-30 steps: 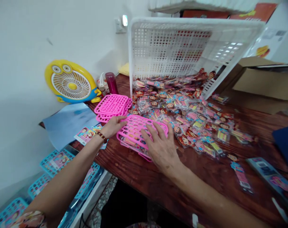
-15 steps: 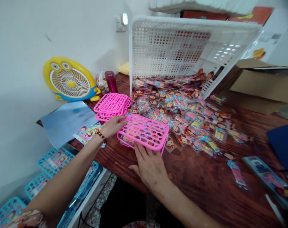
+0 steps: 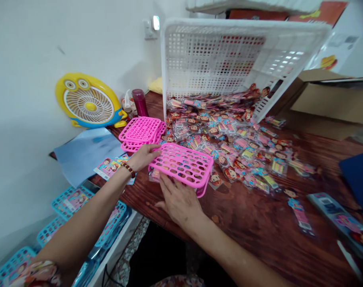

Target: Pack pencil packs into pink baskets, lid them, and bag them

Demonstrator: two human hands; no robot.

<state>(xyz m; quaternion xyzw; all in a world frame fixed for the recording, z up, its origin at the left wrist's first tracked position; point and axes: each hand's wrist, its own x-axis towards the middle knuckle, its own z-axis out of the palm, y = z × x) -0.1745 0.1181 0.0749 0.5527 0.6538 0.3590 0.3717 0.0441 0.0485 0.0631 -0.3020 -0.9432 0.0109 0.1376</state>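
Since the earlier frame, the right hand (image 3: 181,201) has slid left along the near edge of the pink lid (image 3: 183,162), while the left hand (image 3: 142,157) stays at the lid's left end. The lid lies over a pink basket (image 3: 201,192) on the wooden table (image 3: 244,235), just in front of the heap of small packets (image 3: 247,153) and near the stacked pink trays (image 3: 142,130).

The hands are apart. The right is spread, thumb away from its fingers, fingertips against the near rim; the left bends around the corner, but how firmly it presses I cannot tell.

The lid looks like thin plastic, so it should be light, fairly stiff and a little slick, with some flex across its holes. The rim probably gives the surest hold, best taken at opposite corners; hard pressure mid-panel might bow it.
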